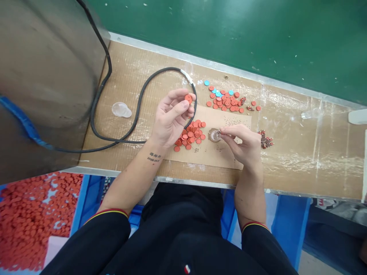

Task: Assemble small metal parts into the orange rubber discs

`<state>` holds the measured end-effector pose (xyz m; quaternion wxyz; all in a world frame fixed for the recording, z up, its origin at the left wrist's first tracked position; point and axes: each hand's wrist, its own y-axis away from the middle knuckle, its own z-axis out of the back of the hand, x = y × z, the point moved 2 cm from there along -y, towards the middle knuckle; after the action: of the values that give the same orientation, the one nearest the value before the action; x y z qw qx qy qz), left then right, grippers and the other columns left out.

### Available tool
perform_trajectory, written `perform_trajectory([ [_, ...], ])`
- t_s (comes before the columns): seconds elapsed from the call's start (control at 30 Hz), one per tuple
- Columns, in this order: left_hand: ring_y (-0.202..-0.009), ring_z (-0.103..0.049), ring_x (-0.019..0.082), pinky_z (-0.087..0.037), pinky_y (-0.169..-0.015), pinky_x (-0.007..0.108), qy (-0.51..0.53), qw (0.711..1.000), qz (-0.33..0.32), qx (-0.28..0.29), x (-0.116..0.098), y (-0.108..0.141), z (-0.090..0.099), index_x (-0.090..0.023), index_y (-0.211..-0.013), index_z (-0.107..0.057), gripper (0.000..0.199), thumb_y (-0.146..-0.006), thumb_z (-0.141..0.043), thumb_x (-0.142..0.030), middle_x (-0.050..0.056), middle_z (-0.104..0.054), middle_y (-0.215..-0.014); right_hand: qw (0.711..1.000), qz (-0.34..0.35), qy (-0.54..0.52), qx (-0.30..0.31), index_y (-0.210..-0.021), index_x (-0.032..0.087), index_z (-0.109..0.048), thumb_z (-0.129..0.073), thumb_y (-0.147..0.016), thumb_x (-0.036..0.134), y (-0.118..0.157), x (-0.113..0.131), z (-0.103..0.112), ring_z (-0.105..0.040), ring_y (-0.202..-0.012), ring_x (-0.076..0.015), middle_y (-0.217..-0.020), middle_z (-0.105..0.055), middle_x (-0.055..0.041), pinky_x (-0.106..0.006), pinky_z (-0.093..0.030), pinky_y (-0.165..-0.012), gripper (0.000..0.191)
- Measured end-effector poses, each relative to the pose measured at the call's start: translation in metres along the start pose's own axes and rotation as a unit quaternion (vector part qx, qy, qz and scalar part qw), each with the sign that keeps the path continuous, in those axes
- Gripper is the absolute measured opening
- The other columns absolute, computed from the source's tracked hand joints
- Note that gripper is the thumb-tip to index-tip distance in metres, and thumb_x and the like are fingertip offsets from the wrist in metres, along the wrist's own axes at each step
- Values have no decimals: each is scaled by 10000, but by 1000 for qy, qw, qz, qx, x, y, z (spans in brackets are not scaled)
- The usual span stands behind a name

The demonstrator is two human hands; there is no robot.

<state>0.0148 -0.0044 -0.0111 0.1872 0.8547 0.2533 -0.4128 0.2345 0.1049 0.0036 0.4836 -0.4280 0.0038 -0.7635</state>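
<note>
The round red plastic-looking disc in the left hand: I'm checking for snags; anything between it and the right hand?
Nothing visible stands between the disc, pinched in the left hand, and the right hand. The curved black rubbery cable and heaped round red discs appear to lie lower.

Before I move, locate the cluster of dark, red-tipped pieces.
In the head view, the cluster lies right of the cardboard sheet, just beside the right hand.
</note>
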Motion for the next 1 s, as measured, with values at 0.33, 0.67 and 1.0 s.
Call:
perform_trajectory([
  [0.33,-727,-695,90,-607,-729,219,1,1000,0,4,-1,0,-2,-247,-967,-733,227,-820,-897,-300,1,-792,-1012,1000,-3,-13,-7,-954,333,-809,-764,-929,221,0,-1,2,-765,-769,-194,-930,-845,16,-352,-621,-668,124],
  [0.67,-815,-743,119,-615,-746,230,-3,1000,-9,2,1,1,-1,-249,-981,-729,197,-853,-871,-299,9,-773,-1022,1000,-11,1,0,-948,335,-809,-767,-929,232,1,-3,2,-788,-820,-211,-921,-845,18,-383,-645,-728,112],
  [1.0,-746,-709,105,-623,-741,231,19,997,-29,65,4,5,-9,-245,-954,-760,320,-744,-963,-378,6,-777,-969,980,-20,-151,-129,-963,328,-793,-842,-877,242,4,3,4,-801,-833,-217,-904,-824,-4,-389,-688,-736,130],
])
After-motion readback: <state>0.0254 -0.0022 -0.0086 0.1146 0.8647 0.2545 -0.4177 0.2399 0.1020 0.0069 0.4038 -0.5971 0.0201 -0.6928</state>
